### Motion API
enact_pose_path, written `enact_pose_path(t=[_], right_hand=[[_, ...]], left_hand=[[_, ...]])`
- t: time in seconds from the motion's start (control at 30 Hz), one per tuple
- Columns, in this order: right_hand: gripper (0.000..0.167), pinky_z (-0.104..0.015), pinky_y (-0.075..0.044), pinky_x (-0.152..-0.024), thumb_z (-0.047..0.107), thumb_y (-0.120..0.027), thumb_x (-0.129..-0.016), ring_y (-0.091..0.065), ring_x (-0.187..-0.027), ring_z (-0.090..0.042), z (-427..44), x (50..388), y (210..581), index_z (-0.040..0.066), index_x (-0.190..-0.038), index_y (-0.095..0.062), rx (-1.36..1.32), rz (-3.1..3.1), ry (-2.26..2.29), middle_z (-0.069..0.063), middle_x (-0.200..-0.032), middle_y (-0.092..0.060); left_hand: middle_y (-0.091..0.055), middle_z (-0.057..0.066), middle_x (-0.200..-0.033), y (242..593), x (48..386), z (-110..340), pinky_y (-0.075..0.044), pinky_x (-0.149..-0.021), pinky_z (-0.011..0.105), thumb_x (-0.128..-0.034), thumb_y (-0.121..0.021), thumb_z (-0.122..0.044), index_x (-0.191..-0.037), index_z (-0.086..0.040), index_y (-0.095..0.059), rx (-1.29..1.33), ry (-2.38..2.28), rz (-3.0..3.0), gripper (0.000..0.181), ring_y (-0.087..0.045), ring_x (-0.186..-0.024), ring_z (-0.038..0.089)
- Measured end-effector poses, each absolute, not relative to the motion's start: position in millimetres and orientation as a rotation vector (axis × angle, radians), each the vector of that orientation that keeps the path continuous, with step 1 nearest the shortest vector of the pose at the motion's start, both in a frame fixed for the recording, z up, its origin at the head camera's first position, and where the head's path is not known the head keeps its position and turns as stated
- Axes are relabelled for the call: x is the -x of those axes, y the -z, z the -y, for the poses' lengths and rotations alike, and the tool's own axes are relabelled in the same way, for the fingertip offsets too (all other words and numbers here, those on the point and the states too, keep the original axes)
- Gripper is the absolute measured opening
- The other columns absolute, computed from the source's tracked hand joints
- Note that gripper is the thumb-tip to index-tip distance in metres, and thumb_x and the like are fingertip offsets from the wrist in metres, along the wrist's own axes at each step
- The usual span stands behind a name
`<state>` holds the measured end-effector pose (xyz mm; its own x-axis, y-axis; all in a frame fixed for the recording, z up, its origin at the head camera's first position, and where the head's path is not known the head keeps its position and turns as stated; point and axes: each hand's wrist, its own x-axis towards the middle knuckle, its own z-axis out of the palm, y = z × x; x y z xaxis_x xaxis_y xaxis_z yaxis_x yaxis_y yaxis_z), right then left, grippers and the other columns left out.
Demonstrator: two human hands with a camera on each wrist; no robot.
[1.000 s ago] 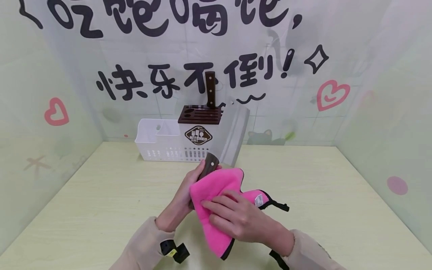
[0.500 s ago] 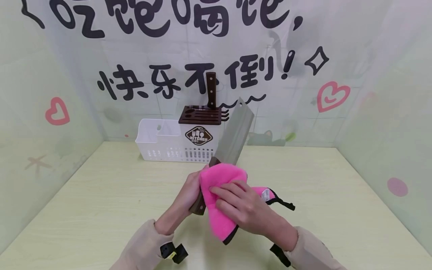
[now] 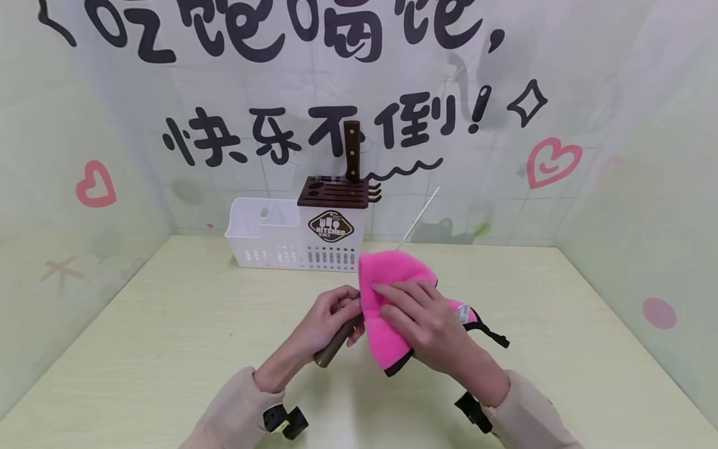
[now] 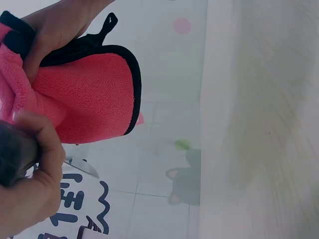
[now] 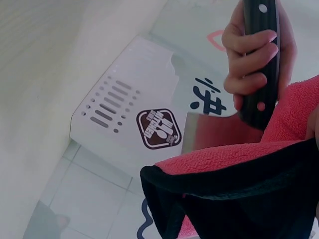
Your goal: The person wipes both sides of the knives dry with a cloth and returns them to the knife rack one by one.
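Note:
My left hand (image 3: 331, 321) grips the dark handle (image 3: 338, 343) of a cleaver; in the right wrist view its fingers curl round the handle (image 5: 261, 64). The blade (image 3: 419, 217) stands nearly edge-on in the head view, its lower part covered by a pink cloth (image 3: 392, 274) with black trim. My right hand (image 3: 434, 321) pinches the cloth against the blade, fingers bent over it. Part of the blade (image 5: 219, 132) shows beside the cloth in the right wrist view, reflecting pink.
Behind the hands, a white perforated holder (image 3: 263, 249) stands at the back of the table (image 3: 168, 349). Its brown slotted top (image 3: 331, 192) bears an upright brown-handled knife (image 3: 351, 149). A printed sheet (image 3: 493, 143) hangs behind.
The cleaver has turned from showing its broad face to nearly edge-on. The cloth and my right hand have moved right and slightly up, and the left hand's hold on the handle has shifted.

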<state>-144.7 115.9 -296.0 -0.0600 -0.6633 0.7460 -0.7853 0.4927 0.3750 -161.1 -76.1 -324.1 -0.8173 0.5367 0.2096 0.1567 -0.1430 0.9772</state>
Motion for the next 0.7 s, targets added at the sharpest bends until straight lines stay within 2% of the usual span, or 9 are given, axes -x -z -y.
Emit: enact_pose_path(t=[0.1, 0.23, 0.53, 0.67, 0.7], right_hand=[[0.023, -0.034, -0.046, -0.079, 0.006, -0.037, -0.092, -0.057, -0.089, -0.026, -119.3, 146.1, 294.9, 0.004, -0.079, -0.057, -1.204, 1.769, -0.188, -0.013, -0.103, -0.062], [0.023, -0.035, -0.046, -0.079, 0.008, -0.038, -0.092, -0.057, -0.089, -0.026, -122.6, 147.3, 295.0, 0.003, -0.080, -0.057, -1.192, 1.786, -0.207, -0.013, -0.103, -0.062], [0.019, -0.036, -0.047, -0.078, 0.006, -0.041, -0.090, -0.057, -0.088, -0.028, -127.7, 153.5, 297.0, 0.002, -0.082, -0.058, -1.174, 1.797, -0.208, -0.014, -0.101, -0.062], [0.004, -0.038, -0.047, -0.079, 0.005, -0.056, -0.083, -0.057, -0.091, -0.029, -131.2, 156.6, 292.7, 0.002, -0.084, -0.058, -1.142, 1.863, -0.214, -0.015, -0.101, -0.062], [0.006, -0.038, -0.047, -0.080, 0.005, -0.061, -0.079, -0.057, -0.092, -0.029, -132.0, 157.7, 290.9, 0.002, -0.084, -0.058, -1.128, 1.878, -0.211, -0.015, -0.101, -0.062]], left_hand=[[-0.052, 0.007, -0.065, 324.3, 161.5, 74.9, -0.044, -0.044, 0.020, -0.0907, -0.048, -0.008, -0.094, 0.010, -0.040, -0.779, -2.010, -1.872, 0.020, -0.049, -0.047, 0.009], [-0.052, 0.006, -0.064, 323.4, 161.7, 75.1, -0.044, -0.041, 0.021, -0.0845, -0.057, -0.008, -0.090, 0.005, -0.040, -0.666, -1.950, -1.948, 0.022, -0.049, -0.043, 0.009], [-0.052, 0.007, -0.062, 323.1, 160.1, 77.1, -0.045, -0.043, 0.024, -0.0811, -0.062, -0.013, -0.098, 0.005, -0.050, -0.612, -1.763, -2.113, 0.027, -0.049, -0.045, 0.012], [-0.052, 0.005, -0.062, 322.7, 158.7, 75.6, -0.046, -0.044, 0.026, -0.0813, -0.062, -0.011, -0.097, 0.006, -0.047, -0.627, -1.724, -2.122, 0.028, -0.050, -0.047, 0.011], [-0.052, 0.006, -0.062, 322.9, 158.3, 75.1, -0.047, -0.045, 0.028, -0.0814, -0.062, -0.010, -0.098, 0.007, -0.046, -0.638, -1.717, -2.114, 0.028, -0.050, -0.048, 0.011]])
